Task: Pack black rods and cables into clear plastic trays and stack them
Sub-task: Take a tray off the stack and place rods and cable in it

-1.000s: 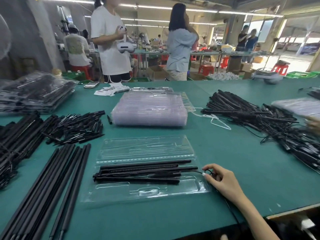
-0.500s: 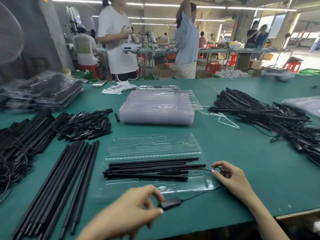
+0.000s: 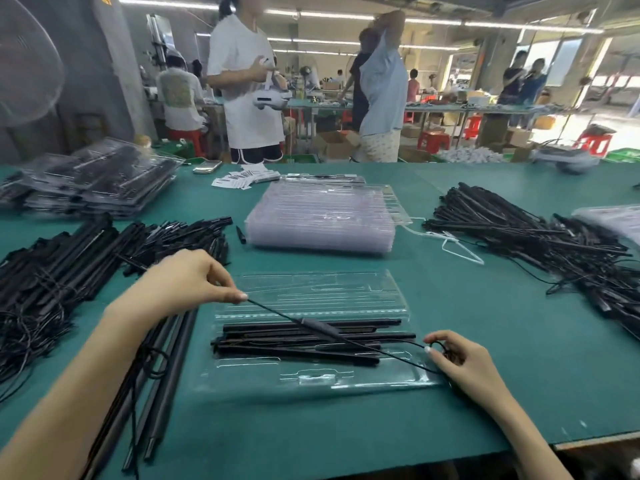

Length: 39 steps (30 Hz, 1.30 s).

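Note:
An open clear plastic tray point(image 3: 311, 375) lies on the green table in front of me, with several black rods point(image 3: 311, 341) laid in its near half. A thin black cable point(image 3: 277, 310) with a small black block on it stretches diagonally over the rods. My left hand point(image 3: 187, 282) pinches the cable's upper left end above the tray's left edge. My right hand point(image 3: 464, 362) pinches the coiled other end at the tray's right edge.
A stack of empty clear trays point(image 3: 322, 220) sits behind the open one. Long black rods point(image 3: 162, 368) and tangled cables point(image 3: 34, 306) lie to the left, another rod pile point(image 3: 536, 244) to the right. Filled trays point(image 3: 93, 185) are stacked far left. People stand beyond the table.
My left hand has risen from the table's near edge to the tray's upper left, pulling the cable taut across the rods. My right hand has stayed at the tray's right edge.

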Each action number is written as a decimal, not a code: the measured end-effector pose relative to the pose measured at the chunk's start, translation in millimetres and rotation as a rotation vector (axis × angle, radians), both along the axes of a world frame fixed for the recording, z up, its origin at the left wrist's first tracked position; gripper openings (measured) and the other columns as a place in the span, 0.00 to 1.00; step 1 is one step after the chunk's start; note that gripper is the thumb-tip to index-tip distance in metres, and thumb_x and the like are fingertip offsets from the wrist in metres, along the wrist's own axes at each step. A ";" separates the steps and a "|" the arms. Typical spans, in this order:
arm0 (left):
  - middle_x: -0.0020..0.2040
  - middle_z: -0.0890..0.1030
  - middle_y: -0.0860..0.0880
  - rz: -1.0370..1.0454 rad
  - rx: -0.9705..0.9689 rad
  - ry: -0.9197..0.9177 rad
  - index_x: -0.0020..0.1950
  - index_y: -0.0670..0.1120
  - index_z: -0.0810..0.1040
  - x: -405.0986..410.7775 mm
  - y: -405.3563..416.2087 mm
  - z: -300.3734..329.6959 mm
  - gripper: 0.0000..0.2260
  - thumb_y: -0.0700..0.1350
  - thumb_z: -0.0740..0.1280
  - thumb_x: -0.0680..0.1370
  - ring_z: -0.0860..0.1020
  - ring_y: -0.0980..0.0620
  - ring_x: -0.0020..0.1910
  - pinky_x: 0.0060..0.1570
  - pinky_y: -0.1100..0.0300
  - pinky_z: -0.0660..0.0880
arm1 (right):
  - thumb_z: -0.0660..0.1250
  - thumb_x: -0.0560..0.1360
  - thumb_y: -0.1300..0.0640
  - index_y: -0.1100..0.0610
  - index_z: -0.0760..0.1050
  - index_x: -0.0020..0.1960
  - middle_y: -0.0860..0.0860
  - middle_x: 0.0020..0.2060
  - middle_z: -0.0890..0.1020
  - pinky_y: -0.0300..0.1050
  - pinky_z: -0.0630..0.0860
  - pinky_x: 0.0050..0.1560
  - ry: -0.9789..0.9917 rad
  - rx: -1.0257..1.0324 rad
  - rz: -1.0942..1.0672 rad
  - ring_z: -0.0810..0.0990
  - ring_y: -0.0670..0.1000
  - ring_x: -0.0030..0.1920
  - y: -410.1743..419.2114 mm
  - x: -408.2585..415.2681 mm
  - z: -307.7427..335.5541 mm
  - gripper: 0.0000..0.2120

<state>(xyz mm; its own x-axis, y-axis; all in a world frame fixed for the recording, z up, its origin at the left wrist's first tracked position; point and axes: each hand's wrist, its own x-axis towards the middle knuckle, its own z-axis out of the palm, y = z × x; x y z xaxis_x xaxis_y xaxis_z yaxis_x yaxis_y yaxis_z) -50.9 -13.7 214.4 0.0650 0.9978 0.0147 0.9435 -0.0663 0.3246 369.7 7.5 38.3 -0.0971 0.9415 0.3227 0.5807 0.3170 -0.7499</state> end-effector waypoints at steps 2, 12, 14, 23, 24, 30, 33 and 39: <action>0.34 0.81 0.63 0.017 -0.163 -0.004 0.39 0.58 0.85 -19.0 13.8 -32.1 0.07 0.60 0.73 0.68 0.76 0.67 0.36 0.34 0.73 0.68 | 0.72 0.72 0.58 0.44 0.79 0.43 0.48 0.24 0.68 0.35 0.61 0.29 -0.005 0.000 0.008 0.64 0.44 0.26 -0.5 0.2 -0.9 0.08; 0.27 0.72 0.52 0.057 -0.342 -0.236 0.38 0.51 0.85 -117.3 0.2 -47.6 0.13 0.59 0.73 0.64 0.68 0.57 0.26 0.29 0.66 0.64 | 0.73 0.72 0.61 0.44 0.79 0.43 0.48 0.23 0.68 0.34 0.62 0.29 -0.010 -0.005 0.011 0.64 0.43 0.25 -0.3 -0.9 -1.0 0.11; 0.29 0.76 0.53 -0.005 -0.364 -0.184 0.41 0.51 0.83 -123.6 -1.0 -33.2 0.09 0.49 0.79 0.66 0.73 0.58 0.29 0.33 0.65 0.70 | 0.72 0.72 0.60 0.44 0.79 0.43 0.48 0.24 0.69 0.34 0.62 0.29 -0.011 -0.009 0.014 0.64 0.43 0.25 -0.8 -1.5 -1.8 0.10; 0.37 0.72 0.63 -0.164 -0.073 0.396 0.46 0.66 0.67 -131.3 -8.1 -7.0 0.25 0.36 0.60 0.63 0.71 0.61 0.35 0.37 0.53 0.76 | 0.72 0.72 0.59 0.42 0.79 0.45 0.48 0.25 0.69 0.35 0.62 0.29 0.000 -0.022 0.015 0.64 0.44 0.26 -1.0 0.1 -1.8 0.11; 0.39 0.71 0.64 -0.177 -0.049 0.454 0.46 0.67 0.66 -129.5 -9.2 -5.7 0.27 0.35 0.58 0.62 0.71 0.62 0.37 0.37 0.51 0.76 | 0.72 0.72 0.59 0.42 0.79 0.45 0.48 0.25 0.69 0.35 0.62 0.29 -0.001 -0.020 0.016 0.64 0.44 0.26 -1.1 0.3 -1.6 0.11; 0.42 0.64 0.61 -0.355 0.591 0.561 0.45 0.63 0.67 -108.0 -14.3 28.2 0.26 0.32 0.49 0.63 0.62 0.57 0.38 0.25 0.52 0.72 | 0.72 0.72 0.59 0.42 0.79 0.45 0.48 0.25 0.69 0.34 0.62 0.29 -0.001 -0.023 0.016 0.64 0.43 0.26 -2.4 -0.2 0.2 0.11; 0.42 0.69 0.55 -0.281 0.806 0.556 0.48 0.53 0.74 -84.6 -5.9 48.1 0.26 0.25 0.57 0.63 0.68 0.49 0.40 0.25 0.55 0.72 | 0.72 0.72 0.59 0.42 0.79 0.45 0.48 0.25 0.69 0.34 0.62 0.29 0.000 -0.026 0.016 0.64 0.44 0.26 -2.8 -0.3 0.9 0.11; 0.46 0.78 0.48 -0.308 0.399 0.802 0.51 0.46 0.79 -65.7 -1.4 -20.5 0.23 0.26 0.67 0.61 0.79 0.46 0.47 0.30 0.54 0.77 | 0.72 0.72 0.59 0.41 0.79 0.46 0.49 0.25 0.70 0.36 0.62 0.29 -0.021 -0.013 0.016 0.64 0.44 0.26 -5.3 0.0 1.0 0.12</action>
